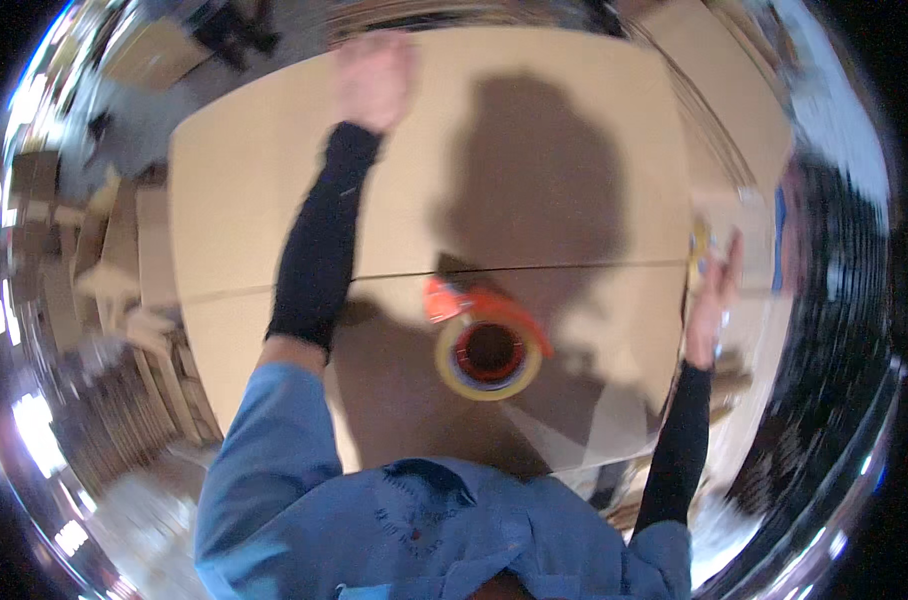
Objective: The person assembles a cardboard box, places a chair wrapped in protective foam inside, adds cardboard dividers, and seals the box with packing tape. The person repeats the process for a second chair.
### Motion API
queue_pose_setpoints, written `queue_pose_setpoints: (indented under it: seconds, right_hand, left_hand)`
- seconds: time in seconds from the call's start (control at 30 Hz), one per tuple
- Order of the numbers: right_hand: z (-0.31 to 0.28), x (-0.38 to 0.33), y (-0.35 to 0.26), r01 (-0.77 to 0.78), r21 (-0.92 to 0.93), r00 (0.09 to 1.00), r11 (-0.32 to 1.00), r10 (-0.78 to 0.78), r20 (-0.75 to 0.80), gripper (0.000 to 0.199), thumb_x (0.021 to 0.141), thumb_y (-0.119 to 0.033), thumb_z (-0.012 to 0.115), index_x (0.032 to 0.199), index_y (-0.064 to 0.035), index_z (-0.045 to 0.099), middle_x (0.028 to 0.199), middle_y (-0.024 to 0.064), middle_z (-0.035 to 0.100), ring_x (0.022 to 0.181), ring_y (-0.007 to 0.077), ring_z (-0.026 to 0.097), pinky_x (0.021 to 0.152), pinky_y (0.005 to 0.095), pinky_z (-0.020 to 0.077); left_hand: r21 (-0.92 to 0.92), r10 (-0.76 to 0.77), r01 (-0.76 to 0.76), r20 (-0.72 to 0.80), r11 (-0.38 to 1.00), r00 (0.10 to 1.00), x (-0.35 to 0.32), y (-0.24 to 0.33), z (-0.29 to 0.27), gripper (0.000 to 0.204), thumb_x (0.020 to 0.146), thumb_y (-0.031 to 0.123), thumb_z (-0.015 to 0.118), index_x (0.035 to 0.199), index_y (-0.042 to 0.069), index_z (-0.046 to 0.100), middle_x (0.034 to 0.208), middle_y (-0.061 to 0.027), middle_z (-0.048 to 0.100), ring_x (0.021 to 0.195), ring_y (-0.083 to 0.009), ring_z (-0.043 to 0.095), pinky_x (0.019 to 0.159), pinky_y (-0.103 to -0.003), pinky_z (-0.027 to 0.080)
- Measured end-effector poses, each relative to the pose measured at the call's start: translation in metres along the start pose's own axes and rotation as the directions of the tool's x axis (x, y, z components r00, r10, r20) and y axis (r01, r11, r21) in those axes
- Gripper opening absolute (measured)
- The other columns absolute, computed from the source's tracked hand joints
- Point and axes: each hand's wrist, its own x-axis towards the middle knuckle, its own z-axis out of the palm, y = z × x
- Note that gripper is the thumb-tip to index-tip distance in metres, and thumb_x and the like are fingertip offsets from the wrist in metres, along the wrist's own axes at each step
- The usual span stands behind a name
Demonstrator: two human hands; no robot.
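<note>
A large brown cardboard box [264, 190] lies before me, its top flaps meeting along a seam that runs across. My left hand [376, 82] reaches to the far edge of the top, back upward and blurred; it seems to lie flat with nothing held, the fingertips unclear. Beside the box's right edge is my right hand [710, 305], open, its fingers stretched away from me. Between my arms a tape dispenser [442, 300] with an orange-red body rests on the near flap. It carries a yellowish tape roll [459, 385]. Neither hand touches the dispenser.
Stacked flat cardboard [139, 410] stands at the left. More cardboard [719, 80] leans at the far right. A dark, ribbed-looking surface [834, 330] curves along the right side. Clear plastic wrapping [149, 520] lies at the lower left. My shadow darkens part of the box top.
</note>
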Motion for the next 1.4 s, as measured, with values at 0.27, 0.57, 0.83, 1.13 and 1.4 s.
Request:
queue_pose_setpoints:
  seconds: [0.27,0.57,0.83,1.13,1.4]
  right_hand:
    - [0.179,-0.1,-0.037,0.679,-0.729,0.651,0.089,0.386,0.654,0.073,0.072,-0.025,0.083,0.135,0.0009,0.054,0.129,0.0235,0.057,0.125,0.0377,0.055,0.103,0.0415,0.0471]
    - [0.217,-0.133,-0.072,-0.287,-0.749,0.766,0.597,0.613,0.195,0.049,0.079,0.0,0.07,0.124,-0.0011,0.052,0.106,0.0097,0.063,0.098,0.0195,0.065,0.087,0.0339,0.0538]
    - [0.424,-0.046,-0.102,0.485,-0.671,0.833,0.56,-0.062,0.55,0.061,0.076,0.001,0.07,0.135,0.0025,0.054,0.105,0.0103,0.068,0.091,0.021,0.068,0.084,0.0324,0.0555]
    - [0.484,0.083,0.004,0.419,-0.855,0.908,-0.306,0.124,0.401,0.046,0.081,-0.037,0.067,0.116,-0.0077,0.072,0.123,0.0238,0.068,0.116,0.0385,0.066,0.102,0.0464,0.0511]
    - [0.437,-0.02,-0.013,0.584,-0.765,0.811,-0.27,0.242,0.533,0.029,0.074,-0.036,0.07,0.09,-0.0127,0.08,0.088,0.0184,0.074,0.085,0.0381,0.073,0.078,0.0463,0.0589]
  left_hand:
    - [-0.151,-0.28,0.324,0.251,0.934,0.927,0.002,-0.048,-0.007,0.021,0.096,0.023,0.052,0.107,0.011,0.066,0.102,-0.0134,0.073,0.101,-0.0311,0.068,0.099,-0.052,0.042]
    - [-0.113,-0.302,0.352,0.318,0.929,0.899,0.004,-0.067,-0.019,0.015,0.092,0.02,0.055,0.103,0.014,0.064,0.087,-0.0143,0.073,0.089,-0.033,0.071,0.084,-0.049,0.047]
    - [-0.404,-0.437,0.468,0.174,0.786,0.883,0.001,-0.086,-0.018,0.027,0.09,0.013,0.055,0.115,0.012,0.063,0.093,-0.0158,0.072,0.09,-0.0371,0.069,0.084,-0.05,0.048]
    - [-0.774,-0.497,0.229,-0.125,0.591,0.859,0.012,-0.075,-0.013,0.041,0.089,0.005,0.052,0.127,0.014,0.064,0.121,-0.0219,0.066,0.1,-0.0426,0.065,0.093,-0.046,0.052]
    - [-0.406,0.141,0.034,0.393,0.913,0.909,0.023,-0.092,0.049,0.049,0.102,0.052,0.043,0.137,0.022,0.06,0.145,-0.012,0.056,0.132,-0.0325,0.053,0.115,-0.056,0.033]
